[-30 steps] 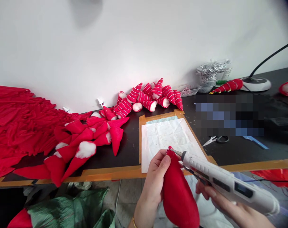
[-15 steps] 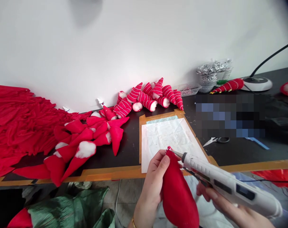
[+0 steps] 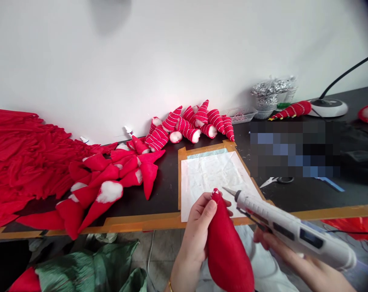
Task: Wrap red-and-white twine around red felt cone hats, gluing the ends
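Observation:
My left hand is closed around the narrow end of a stuffed red fabric cone, held over the table's front edge. A bit of red-and-white trim shows at the cone's tip, above my thumb. My right hand grips a white glue gun from below, partly hidden by the gun's body. The gun's metal nozzle points left, a small gap to the right of the cone's tip. Beneath them, white paper sheets lie taped to the dark table.
Stuffed red cones and a heap of red fabric cover the left. White-striped cones lie by the wall. At right are scissors, silver trim, a decorated cone and a lamp base.
The glue gun's nozzle has pulled away from the cone's tip, shifting slightly right. My left hand and the cone have stayed in nearly the same place.

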### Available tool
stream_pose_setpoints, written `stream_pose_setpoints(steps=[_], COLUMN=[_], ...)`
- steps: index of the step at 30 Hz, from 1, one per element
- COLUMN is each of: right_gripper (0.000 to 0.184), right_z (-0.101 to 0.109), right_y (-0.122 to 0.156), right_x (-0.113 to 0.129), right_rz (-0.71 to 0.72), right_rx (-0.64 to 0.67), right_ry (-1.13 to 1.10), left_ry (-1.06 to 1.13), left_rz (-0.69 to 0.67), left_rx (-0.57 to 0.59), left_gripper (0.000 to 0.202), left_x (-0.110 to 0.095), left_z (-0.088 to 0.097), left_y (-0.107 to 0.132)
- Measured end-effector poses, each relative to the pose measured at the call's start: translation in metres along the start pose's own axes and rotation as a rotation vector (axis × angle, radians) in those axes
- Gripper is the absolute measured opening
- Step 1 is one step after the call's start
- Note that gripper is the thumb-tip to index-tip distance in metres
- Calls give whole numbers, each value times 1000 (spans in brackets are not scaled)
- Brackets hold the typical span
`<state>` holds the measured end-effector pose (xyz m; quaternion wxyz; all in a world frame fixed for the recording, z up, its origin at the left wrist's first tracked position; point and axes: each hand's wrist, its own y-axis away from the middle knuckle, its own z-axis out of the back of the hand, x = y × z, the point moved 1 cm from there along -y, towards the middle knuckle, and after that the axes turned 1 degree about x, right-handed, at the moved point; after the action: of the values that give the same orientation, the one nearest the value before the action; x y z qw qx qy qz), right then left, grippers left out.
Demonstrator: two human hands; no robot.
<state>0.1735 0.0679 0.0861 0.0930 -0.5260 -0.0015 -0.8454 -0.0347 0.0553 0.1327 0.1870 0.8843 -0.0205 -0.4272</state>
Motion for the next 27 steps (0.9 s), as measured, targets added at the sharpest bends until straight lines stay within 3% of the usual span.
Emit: stream_pose_setpoints(steps=[2, 4, 7, 9, 13, 17, 19, 20, 21, 22, 24, 25, 27], right_gripper=[41, 39, 30, 24, 30, 46, 53, 50, 44, 40, 45, 52, 55], right_z=[7, 13, 20, 20, 16, 17, 12, 6, -4, -16, -44, -57, -74], right_y=[-27, -69, -137, -172, -203, -193, -171, -156, -139, -121, -85, -70, -53], right_x=[-9, -18, -35, -49, -72, -65, -48, -37, -26, -17, -3, 1, 3], right_rz=[2, 52, 45, 14, -52, -29, 78, 176, 267, 280, 121, 29, -125], right_rx=[-73, -64, -45, -50, -76, -92, -125, -133, -61, 107, 499, 606, 635], right_ry=[35, 144, 653, 750, 829, 845, 734, 568, 317, 61, -376, -538, -727], left_ry=[4, 12, 3, -19, -45, -23, -23, -24, -24, -25, -24, -19, -12], left_rz=[8, 27, 45, 44, 44, 7, -10, -13, -15, -18, -34, -47, -68], left_rx=[31, 47, 32, 13, 3, 65, 81, 82, 78, 70, 51, 45, 44], left_gripper=[35, 35, 38, 38, 37, 34, 33, 33, 34, 35, 37, 40, 46], left_x=[0, 1, 2, 3, 5, 8, 10, 11, 11, 12, 13, 13, 13], left_z=[4, 8, 10, 10, 13, 19, 19, 18, 17, 16, 15, 15, 18], left_y=[-2, -4, -4, -1, 1, -8, -13, -15, -17, -19, -21, -21, -22])
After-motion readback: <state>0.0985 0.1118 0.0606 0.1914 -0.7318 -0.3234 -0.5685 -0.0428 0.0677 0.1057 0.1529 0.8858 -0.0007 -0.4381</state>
